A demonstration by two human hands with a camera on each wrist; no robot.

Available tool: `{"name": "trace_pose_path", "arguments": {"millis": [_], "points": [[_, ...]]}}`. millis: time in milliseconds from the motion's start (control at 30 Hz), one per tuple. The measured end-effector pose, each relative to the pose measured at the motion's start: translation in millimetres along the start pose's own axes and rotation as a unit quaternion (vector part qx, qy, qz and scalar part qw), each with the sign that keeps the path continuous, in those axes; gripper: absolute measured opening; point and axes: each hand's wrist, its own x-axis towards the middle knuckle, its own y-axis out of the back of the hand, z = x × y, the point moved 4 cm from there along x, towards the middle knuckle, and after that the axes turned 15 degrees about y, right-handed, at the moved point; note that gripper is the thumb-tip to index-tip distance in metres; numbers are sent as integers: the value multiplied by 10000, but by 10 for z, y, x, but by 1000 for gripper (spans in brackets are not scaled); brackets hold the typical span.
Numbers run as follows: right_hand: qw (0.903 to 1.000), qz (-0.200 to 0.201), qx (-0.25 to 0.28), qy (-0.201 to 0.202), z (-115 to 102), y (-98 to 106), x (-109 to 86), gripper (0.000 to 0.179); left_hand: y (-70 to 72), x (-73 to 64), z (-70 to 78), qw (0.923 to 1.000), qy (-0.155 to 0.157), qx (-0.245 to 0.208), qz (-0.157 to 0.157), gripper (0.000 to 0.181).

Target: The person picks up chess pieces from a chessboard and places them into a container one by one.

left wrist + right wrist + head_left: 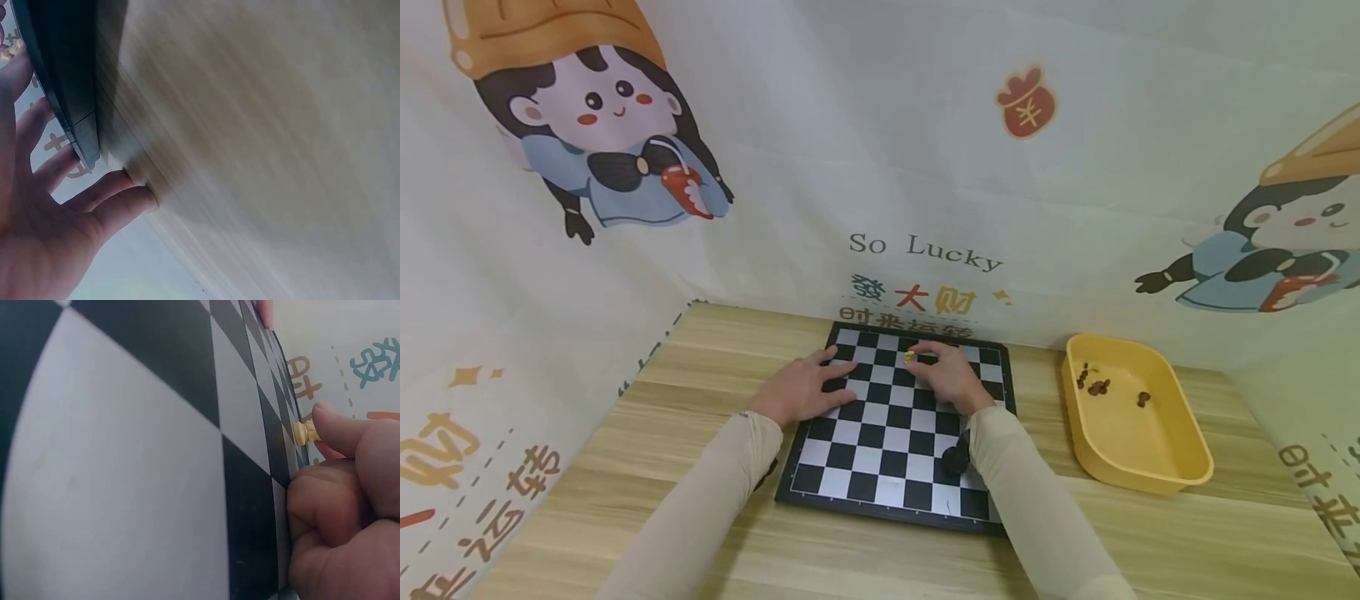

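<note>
A black-and-white chessboard [895, 417] lies on the wooden table. Toward its far side, my right hand [951, 375] pinches a small yellow chess piece [909, 356] between thumb and fingers. The right wrist view shows that chess piece [302, 433] at the board surface, partly hidden by the thumb. My left hand [805, 387] rests at the board's left edge with its fingers spread, some over the squares. In the left wrist view the left hand [56, 231] has two fingertips on the wooden table beside the board's dark rim [69, 75].
To the right stands a yellow plastic tray [1138, 479] with several small brown pieces [1099, 387] inside. A round black object [955, 458] shows at the right forearm, over the board. A printed cloth [820, 167] hangs behind the table.
</note>
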Motion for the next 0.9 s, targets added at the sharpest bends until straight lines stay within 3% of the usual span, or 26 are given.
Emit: {"name": "trace_pose_path", "arguments": {"millis": [500, 900], "points": [[9999, -125, -78, 71, -44, -3, -12, 36, 6, 3, -10, 10000, -22, -1, 6, 65], [9999, -49, -152, -11, -56, -17, -24, 22, 1, -8, -10, 10000, -11, -61, 47, 64]]}}
